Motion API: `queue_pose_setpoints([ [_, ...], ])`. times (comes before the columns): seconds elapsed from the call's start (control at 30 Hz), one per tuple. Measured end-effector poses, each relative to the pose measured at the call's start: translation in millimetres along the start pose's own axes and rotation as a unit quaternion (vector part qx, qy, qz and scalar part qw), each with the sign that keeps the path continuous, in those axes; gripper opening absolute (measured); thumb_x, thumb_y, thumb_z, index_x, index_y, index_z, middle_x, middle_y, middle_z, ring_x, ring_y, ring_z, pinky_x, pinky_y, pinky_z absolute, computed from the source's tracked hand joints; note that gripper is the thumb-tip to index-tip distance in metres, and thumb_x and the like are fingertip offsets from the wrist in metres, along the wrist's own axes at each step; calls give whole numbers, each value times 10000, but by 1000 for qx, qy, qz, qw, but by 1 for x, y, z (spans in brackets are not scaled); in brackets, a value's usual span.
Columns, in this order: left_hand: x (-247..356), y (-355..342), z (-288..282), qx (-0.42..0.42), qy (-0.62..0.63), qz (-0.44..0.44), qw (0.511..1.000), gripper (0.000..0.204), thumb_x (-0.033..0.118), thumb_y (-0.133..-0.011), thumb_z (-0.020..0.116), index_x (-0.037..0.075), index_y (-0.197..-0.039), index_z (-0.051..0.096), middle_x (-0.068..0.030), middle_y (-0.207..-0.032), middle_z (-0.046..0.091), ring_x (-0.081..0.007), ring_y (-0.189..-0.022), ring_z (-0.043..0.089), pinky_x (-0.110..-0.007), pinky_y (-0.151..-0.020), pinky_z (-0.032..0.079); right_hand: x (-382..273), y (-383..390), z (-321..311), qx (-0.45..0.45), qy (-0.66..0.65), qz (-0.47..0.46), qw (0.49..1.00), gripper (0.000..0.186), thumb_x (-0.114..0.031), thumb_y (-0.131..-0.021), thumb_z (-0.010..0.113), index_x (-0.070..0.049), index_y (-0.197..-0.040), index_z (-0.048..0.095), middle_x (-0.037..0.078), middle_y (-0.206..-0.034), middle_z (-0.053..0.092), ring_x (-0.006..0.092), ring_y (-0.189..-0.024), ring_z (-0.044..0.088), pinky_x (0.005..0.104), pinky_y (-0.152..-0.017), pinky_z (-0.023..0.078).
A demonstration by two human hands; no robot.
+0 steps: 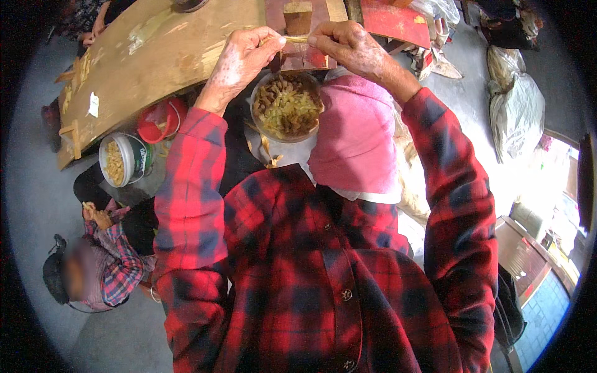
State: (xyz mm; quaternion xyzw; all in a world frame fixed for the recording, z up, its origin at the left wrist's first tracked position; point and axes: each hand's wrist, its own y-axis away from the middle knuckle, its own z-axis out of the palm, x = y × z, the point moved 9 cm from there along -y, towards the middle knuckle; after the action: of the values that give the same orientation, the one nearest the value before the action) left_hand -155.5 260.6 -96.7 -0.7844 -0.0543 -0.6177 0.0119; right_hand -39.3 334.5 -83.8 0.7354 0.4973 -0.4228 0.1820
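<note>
1. My two bare hands reach forward, level with each other, over the reddish-brown wooden board (pixel 266 17) at the right end of the long tan wooden desk (pixel 168 56).
2. My left hand (pixel 239 59) is nearly closed, thumb and fingertips pinching one end of a thin, pale yellow strip (pixel 298 40).
3. My right hand (pixel 354 48) is curled in the same way, pinching the strip's other end. The strip stretches between my hands, above the board.
4. Just beyond the strip, a squared block of brown wood (pixel 298 18) stands on the board.
5. Near me, below the desk's near edge, sits a round bowl (pixel 255 118) filled with brown and yellow-green pieces (pixel 286 107). I cannot tell what it rests on.
6. Right of the bowl, a pink cloth (pixel 354 127) lies over my lap; my sleeves are red and black plaid.
7. Off the desk's near edge, towards its left corner, a red bucket (pixel 158 121) stands beside a white and green bucket (pixel 138 160) holding pale yellow pieces (pixel 114 163).
8. To my left is another person (pixel 124 264) in a plaid shirt and dark cap.
</note>
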Motion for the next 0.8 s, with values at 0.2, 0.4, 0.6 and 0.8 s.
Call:
queue_pose_setpoints([
  [0.2, -11, -10, 2, 17, -8, -1, 1000, 192, 242, -882, 563, 59, -831, 594, 75, -634, 434, -9, -549, 357, -172, -480, 275, 17, -2, 2, -10, -29, 44, 999, 266, -246, -891, 522, 6, -888, 608, 33, -632, 535, 88, -569, 466, 264, -497, 367],
  [0.4, -17, -15, 2, 40, -17, 34, 998, 195, 218, -876, 570, 34, -820, 602, 68, -630, 444, -20, -563, 378, -185, -487, 296, 3, -3, -3, 10, 8, -43, 999, 301, -264, -896, 513, 17, -828, 595, 41, -608, 526, 95, -549, 450, 276, -496, 367],
  [0.6, -36, 7, -12, 121, -214, 46, 968, 183, 161, -872, 553, -2, -801, 592, 49, -615, 459, -39, -573, 388, -221, -490, 332, 35, 19, 9, -5, 79, 60, 995, 238, -203, -842, 555, 21, -766, 578, 184, -697, 567, 285, -596, 567, 375, -545, 446],
  [0.8, -76, 65, 7, 92, -149, -57, 983, 258, 204, -901, 522, 7, -739, 554, 49, -596, 448, -36, -564, 395, -221, -489, 341, 22, 57, 44, -56, -12, 122, 991, 253, -229, -818, 603, 11, -749, 560, 205, -704, 571, 357, -707, 579, 427, -644, 451],
])
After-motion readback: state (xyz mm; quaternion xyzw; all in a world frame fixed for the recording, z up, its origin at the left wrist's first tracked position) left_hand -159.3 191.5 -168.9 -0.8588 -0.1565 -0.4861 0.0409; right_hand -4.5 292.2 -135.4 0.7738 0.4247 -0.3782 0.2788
